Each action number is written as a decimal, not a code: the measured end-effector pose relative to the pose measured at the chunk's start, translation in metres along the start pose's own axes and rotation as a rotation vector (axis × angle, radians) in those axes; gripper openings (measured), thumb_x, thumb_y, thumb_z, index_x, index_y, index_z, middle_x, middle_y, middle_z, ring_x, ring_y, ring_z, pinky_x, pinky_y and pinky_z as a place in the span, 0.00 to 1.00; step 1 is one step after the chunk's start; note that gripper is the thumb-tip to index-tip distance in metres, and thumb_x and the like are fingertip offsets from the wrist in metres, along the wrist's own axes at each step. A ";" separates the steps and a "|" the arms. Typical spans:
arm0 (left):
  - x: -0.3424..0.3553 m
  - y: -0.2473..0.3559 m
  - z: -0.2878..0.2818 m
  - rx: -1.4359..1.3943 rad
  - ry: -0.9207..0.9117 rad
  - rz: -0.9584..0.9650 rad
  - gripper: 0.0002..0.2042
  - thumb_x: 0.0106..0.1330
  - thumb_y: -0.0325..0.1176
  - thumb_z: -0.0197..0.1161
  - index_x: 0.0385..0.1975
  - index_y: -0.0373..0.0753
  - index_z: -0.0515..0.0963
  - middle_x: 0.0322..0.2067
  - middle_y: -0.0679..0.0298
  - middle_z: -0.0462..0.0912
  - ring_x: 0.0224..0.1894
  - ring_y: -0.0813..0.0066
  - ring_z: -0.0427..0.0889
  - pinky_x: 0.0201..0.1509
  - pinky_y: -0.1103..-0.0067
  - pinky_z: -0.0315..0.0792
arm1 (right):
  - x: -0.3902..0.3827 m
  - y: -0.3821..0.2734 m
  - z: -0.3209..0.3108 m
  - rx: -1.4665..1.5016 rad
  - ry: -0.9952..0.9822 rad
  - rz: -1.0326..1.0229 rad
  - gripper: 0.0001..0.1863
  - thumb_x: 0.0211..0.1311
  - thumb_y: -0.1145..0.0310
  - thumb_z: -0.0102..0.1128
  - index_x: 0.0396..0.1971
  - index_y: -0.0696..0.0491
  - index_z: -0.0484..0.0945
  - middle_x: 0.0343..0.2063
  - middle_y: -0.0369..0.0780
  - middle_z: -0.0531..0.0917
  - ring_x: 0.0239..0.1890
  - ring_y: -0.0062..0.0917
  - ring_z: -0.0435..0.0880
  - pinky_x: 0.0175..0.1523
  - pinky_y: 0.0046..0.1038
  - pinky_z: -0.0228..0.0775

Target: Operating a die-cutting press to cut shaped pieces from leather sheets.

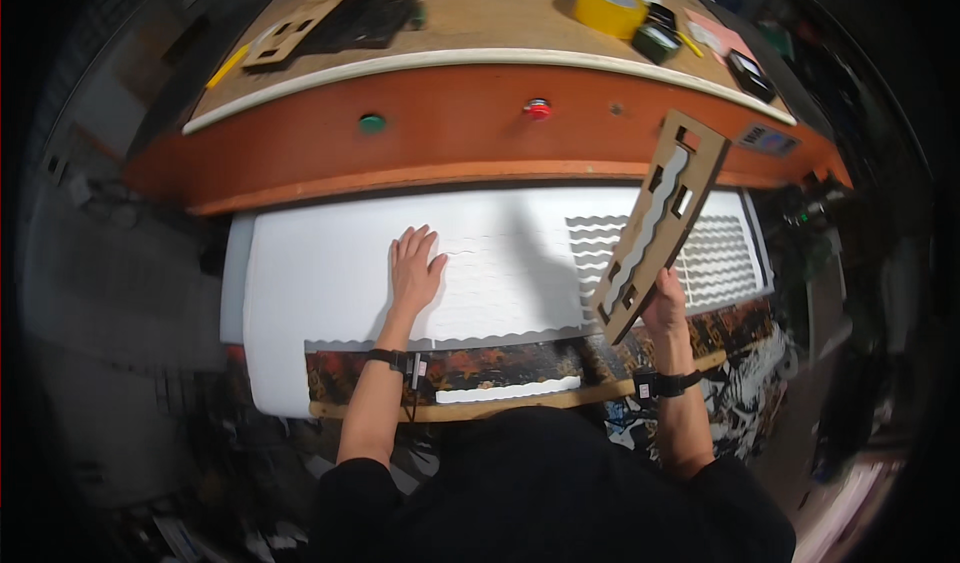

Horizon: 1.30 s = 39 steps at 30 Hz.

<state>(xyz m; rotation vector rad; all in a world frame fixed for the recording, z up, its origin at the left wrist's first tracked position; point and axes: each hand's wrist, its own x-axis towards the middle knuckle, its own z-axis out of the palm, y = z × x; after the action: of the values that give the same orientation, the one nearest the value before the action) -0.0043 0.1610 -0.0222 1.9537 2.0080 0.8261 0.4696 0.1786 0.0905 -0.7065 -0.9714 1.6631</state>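
My left hand (414,273) lies flat with fingers stretched on a white sheet (310,263), beside faint wavy cuts. My right hand (662,303) grips the lower part of a long tan board (620,280) with rectangular openings and a grey wavy strip along its middle, held tilted above the sheet. Behind the board, the sheet's right part has rows of wavy cut-outs (727,258) showing grey beneath. A loose white wavy strip (505,390) lies on the dark, worn surface (350,363) at the near edge.
An orange panel (450,123) with green (372,123) and red (537,110) buttons runs across the back. Above it, a shelf (480,58) holds another slotted board (280,43), dark pieces, yellow tape (607,13) and small boxes. Scraps (760,383) lie below the bench at right.
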 end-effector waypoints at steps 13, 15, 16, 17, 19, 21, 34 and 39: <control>-0.020 0.236 -0.011 -0.744 -0.333 0.129 0.20 0.70 0.37 0.81 0.54 0.32 0.82 0.39 0.60 0.87 0.39 0.74 0.85 0.43 0.76 0.80 | -0.048 0.051 0.051 0.261 0.109 0.200 0.30 0.80 0.53 0.69 0.70 0.57 0.77 0.58 0.41 0.89 0.60 0.28 0.90 0.63 0.34 0.86; -0.026 0.241 -0.004 -0.764 -0.408 0.057 0.21 0.70 0.31 0.80 0.56 0.31 0.78 0.36 0.63 0.84 0.36 0.80 0.82 0.40 0.80 0.79 | -0.047 0.052 0.068 0.211 0.158 0.211 0.28 0.81 0.54 0.70 0.68 0.57 0.78 0.57 0.38 0.89 0.54 0.24 0.90 0.61 0.31 0.86; -0.030 0.238 -0.002 -0.757 -0.416 0.051 0.21 0.70 0.31 0.80 0.56 0.31 0.78 0.36 0.63 0.84 0.36 0.80 0.82 0.40 0.80 0.79 | -0.046 0.054 0.072 0.196 0.156 0.215 0.27 0.81 0.54 0.69 0.68 0.57 0.78 0.56 0.37 0.89 0.53 0.22 0.90 0.60 0.30 0.86; -0.034 0.234 0.000 -0.828 -0.392 -0.009 0.19 0.71 0.30 0.78 0.55 0.31 0.79 0.36 0.63 0.84 0.36 0.80 0.82 0.40 0.80 0.79 | -0.047 0.055 0.076 0.206 0.160 0.220 0.27 0.81 0.54 0.69 0.68 0.57 0.78 0.56 0.37 0.89 0.53 0.22 0.90 0.60 0.30 0.86; -0.044 0.232 0.002 -0.895 -0.355 -0.061 0.15 0.74 0.26 0.74 0.55 0.30 0.80 0.35 0.63 0.85 0.36 0.81 0.82 0.42 0.79 0.80 | -0.052 0.057 0.077 0.171 0.141 0.245 0.26 0.82 0.55 0.69 0.68 0.57 0.79 0.53 0.36 0.89 0.52 0.19 0.89 0.59 0.28 0.85; -0.045 0.230 0.004 -0.872 -0.334 -0.021 0.14 0.74 0.25 0.73 0.55 0.29 0.80 0.36 0.63 0.86 0.36 0.80 0.82 0.42 0.78 0.80 | -0.051 0.057 0.076 0.164 0.146 0.263 0.25 0.82 0.55 0.68 0.67 0.56 0.79 0.52 0.35 0.89 0.51 0.18 0.89 0.59 0.27 0.84; -0.113 0.112 -0.040 -0.552 -0.894 -0.183 0.19 0.78 0.22 0.65 0.66 0.33 0.75 0.31 0.68 0.78 0.33 0.81 0.73 0.39 0.76 0.71 | -0.045 0.001 0.018 -0.451 0.527 0.141 0.44 0.61 0.71 0.87 0.78 0.53 0.78 0.57 0.40 0.86 0.55 0.22 0.87 0.60 0.26 0.80; -0.126 0.113 -0.052 -0.340 -0.966 -0.084 0.20 0.75 0.21 0.62 0.65 0.37 0.81 0.38 0.51 0.89 0.41 0.50 0.88 0.49 0.61 0.78 | -0.076 0.006 -0.057 -1.005 0.633 0.032 0.45 0.53 0.64 0.92 0.75 0.47 0.83 0.60 0.42 0.81 0.60 0.31 0.86 0.64 0.33 0.80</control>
<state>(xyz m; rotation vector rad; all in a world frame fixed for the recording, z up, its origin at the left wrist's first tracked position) 0.0752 0.0211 0.0522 1.5835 1.2529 0.1060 0.5356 0.1194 0.0556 -1.7761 -1.2761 0.7651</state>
